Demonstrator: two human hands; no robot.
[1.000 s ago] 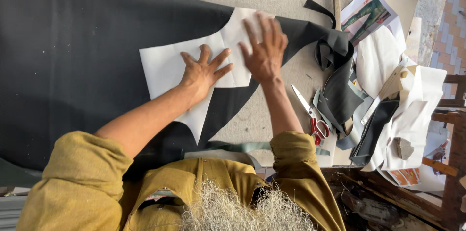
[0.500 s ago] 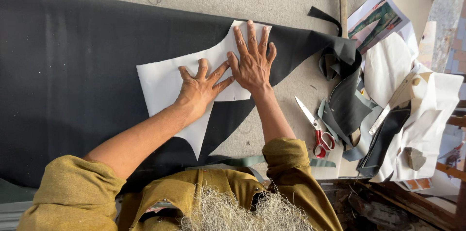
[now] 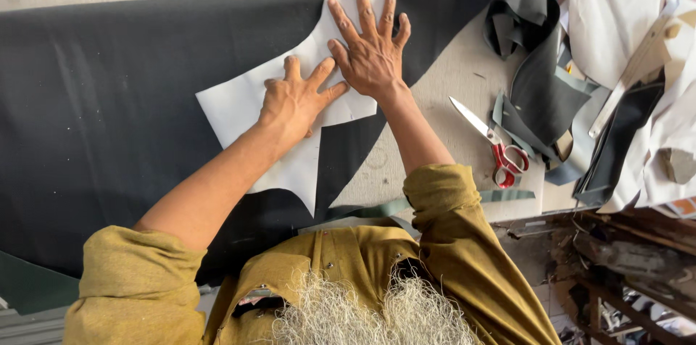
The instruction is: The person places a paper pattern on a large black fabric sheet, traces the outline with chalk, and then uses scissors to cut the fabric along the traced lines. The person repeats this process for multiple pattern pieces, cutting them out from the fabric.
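Observation:
A white paper pattern piece with curved edges lies on a large sheet of black fabric spread over the table. My left hand presses flat on the pattern's middle, fingers spread. My right hand lies flat just beyond it, near the pattern's upper right end, fingers spread too. Neither hand holds anything. Both arms wear mustard-yellow sleeves.
Red-handled scissors lie on the bare grey table to the right of my right forearm. Black fabric offcuts, white cloth and a wooden ruler are piled at the right. A cluttered lower shelf sits beyond the table edge.
Both hands have stayed flat on the pattern, sliding slightly along it. The view has shifted, so the scissors and scrap pile now sit further right.

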